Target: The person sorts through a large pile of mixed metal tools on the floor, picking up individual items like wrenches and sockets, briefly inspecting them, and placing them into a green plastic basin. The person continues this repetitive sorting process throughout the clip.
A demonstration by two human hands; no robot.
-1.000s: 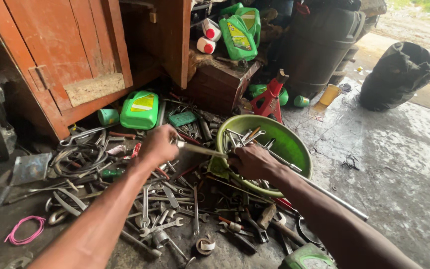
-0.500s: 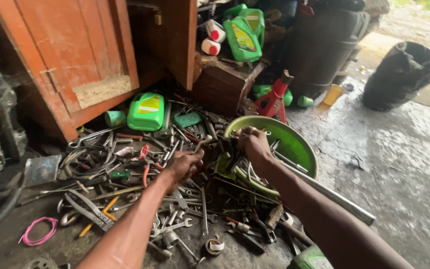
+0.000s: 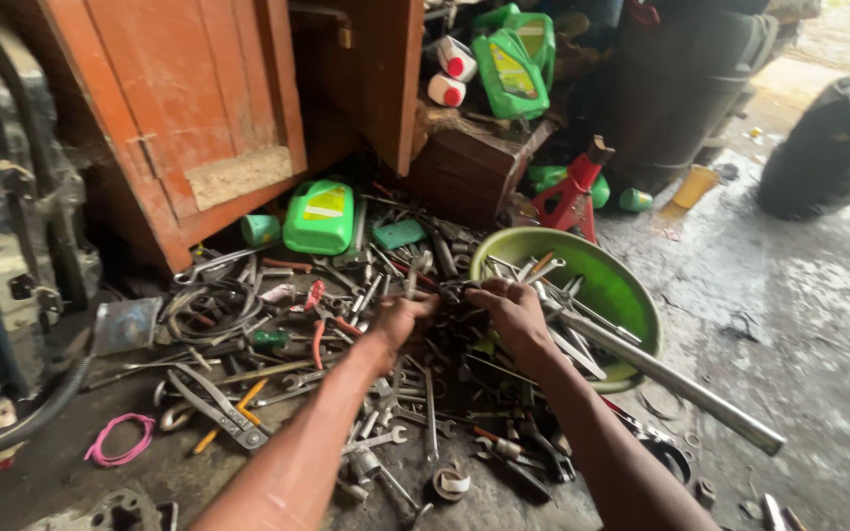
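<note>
Both hands reach into a heap of spanners and other metal tools spread on the concrete floor. My left hand is curled around dark metal pieces at the pile's middle. My right hand is closed on the same dark cluster of tools, right beside the rim of a green plastic basin. The basin holds more spanners, and a long steel pipe lies across its near edge. What exactly sits inside each fist is hidden by the fingers.
A green oil jug lies by an orange wooden cabinet door. A red jack stand stands behind the basin. Large pliers and a pink cord loop lie at the left. A dark barrel and black bag stand behind.
My left hand let go of the long pipe and dropped into the pile. Both hands came together on a cluster of tools by the basin rim. The camera moved closer.
</note>
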